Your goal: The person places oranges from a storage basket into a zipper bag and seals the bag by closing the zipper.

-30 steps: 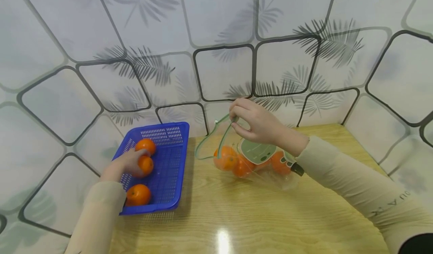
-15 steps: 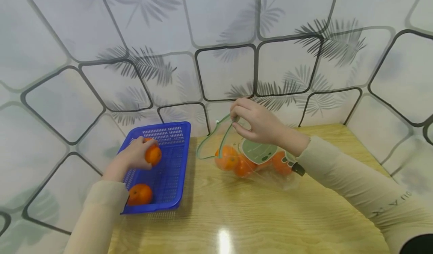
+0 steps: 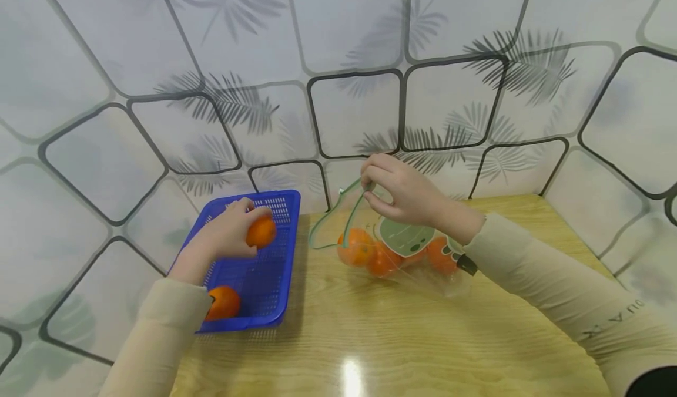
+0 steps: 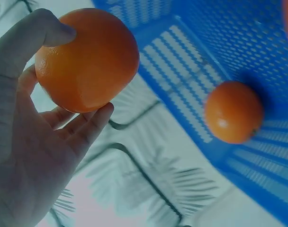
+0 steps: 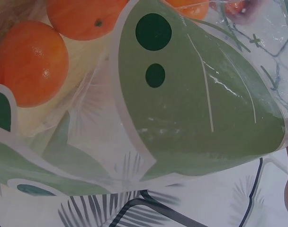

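Observation:
My left hand (image 3: pixel 228 232) grips an orange (image 3: pixel 261 231) above the blue plastic basket (image 3: pixel 288 262); the left wrist view shows thumb and fingers around this orange (image 4: pixel 89 61). Another orange (image 3: pixel 224 303) lies at the basket's near end. Behind my left hand a further one is mostly hidden. My right hand (image 3: pixel 403 191) pinches the green-edged rim of a clear plastic bag (image 3: pixel 406 237) and holds its mouth raised toward the basket. Several oranges (image 3: pixel 355 248) lie inside the bag. In the right wrist view, the bag's green print (image 5: pixel 196 104) covers much of the picture.
Basket and bag stand side by side on a wood-grain table (image 3: pixel 402 338). A patterned wall covering (image 3: pixel 354 115) rises right behind them and along both sides. A dark round object (image 3: pixel 653 380) shows at the lower right corner.
My left hand has lifted an orange from the basket's floor and moved it up and to the right. The right hand and the bag have stayed nearly still.

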Demonstrator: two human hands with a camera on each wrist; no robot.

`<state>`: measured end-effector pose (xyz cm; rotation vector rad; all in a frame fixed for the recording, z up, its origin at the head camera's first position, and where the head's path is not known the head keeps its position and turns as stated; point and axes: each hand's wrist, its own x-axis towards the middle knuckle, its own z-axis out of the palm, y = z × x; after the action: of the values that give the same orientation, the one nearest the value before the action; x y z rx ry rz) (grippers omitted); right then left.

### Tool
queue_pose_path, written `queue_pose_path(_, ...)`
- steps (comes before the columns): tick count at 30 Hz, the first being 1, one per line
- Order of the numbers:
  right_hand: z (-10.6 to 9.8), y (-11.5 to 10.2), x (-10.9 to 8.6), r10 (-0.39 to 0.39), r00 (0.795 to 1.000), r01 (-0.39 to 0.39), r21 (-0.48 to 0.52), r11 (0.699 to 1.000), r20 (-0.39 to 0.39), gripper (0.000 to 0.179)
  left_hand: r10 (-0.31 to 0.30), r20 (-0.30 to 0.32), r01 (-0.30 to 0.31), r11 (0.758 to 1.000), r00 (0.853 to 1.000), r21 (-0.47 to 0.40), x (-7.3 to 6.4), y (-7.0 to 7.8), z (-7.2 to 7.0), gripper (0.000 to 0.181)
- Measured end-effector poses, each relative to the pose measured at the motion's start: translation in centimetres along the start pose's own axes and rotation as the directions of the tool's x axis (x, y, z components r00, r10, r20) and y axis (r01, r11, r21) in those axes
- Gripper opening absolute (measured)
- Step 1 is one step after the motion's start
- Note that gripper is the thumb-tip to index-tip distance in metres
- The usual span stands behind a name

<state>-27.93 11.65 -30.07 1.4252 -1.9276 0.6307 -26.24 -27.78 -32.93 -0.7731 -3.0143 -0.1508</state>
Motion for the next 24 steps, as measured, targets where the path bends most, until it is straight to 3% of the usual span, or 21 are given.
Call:
queue_pose_path(15,-0.1,0.0,0.1,0.011,1.0,-0.011,0.0,1.0,0.002,0.01,0.116,-0.072,-0.115,0.993,0.991,0.01,1.7,5.1,-2.6,0.071)
queue_pose_path(24,0.1,-0.1,0.3,0.007,1.0,-0.007,0.012,1.0,0.006,0.009,0.252,-0.182,-0.254,0.967,0.951,0.01,3.2,7.6,-3.9,0.07)
